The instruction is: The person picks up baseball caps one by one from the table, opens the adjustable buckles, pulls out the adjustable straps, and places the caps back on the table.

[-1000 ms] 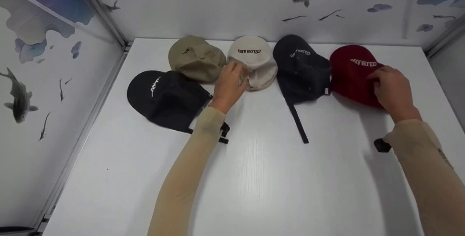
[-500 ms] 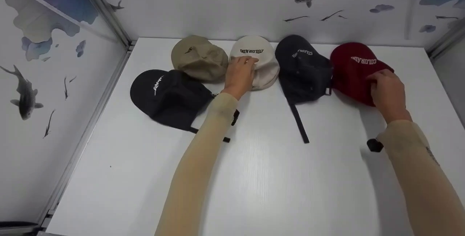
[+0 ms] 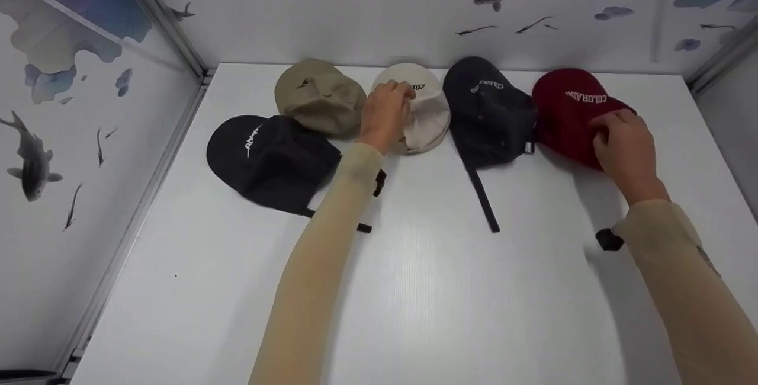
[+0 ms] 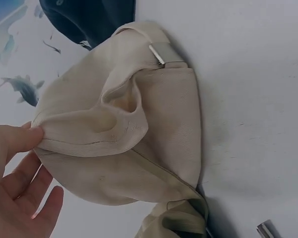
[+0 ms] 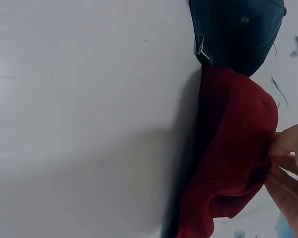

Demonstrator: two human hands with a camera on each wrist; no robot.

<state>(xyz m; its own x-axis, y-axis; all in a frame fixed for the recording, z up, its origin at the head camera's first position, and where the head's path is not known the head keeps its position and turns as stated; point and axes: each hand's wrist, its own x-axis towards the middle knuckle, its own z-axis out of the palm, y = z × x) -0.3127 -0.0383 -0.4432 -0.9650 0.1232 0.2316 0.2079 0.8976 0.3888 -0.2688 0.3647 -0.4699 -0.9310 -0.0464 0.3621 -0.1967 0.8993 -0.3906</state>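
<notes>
My left hand (image 3: 385,112) is over the cream cap (image 3: 431,111), covering part of its dark lettering. In the left wrist view the thumb and a finger pinch the fabric of this cap (image 4: 94,173), whose strap buckle shows at the back. Off to the right, the red cap (image 3: 562,115) lies with white lettering on it, and my right hand (image 3: 630,151) holds its near right side. Thumb and fingertips pinch the red cloth (image 5: 243,124) in the right wrist view; some fingertips are hidden behind it.
Between the two held caps lies a dark navy cap (image 3: 491,118), its strap hanging forward. A khaki cap (image 3: 320,98) sits left of the cream one, with a black cap (image 3: 272,163) in front of it. White panels with fish prints (image 3: 355,23) border the white table (image 3: 450,302).
My left hand has moved farther back over the cream cap and now covers some of its lettering. The right hand stays at the red cap, which has shifted slightly back and left.
</notes>
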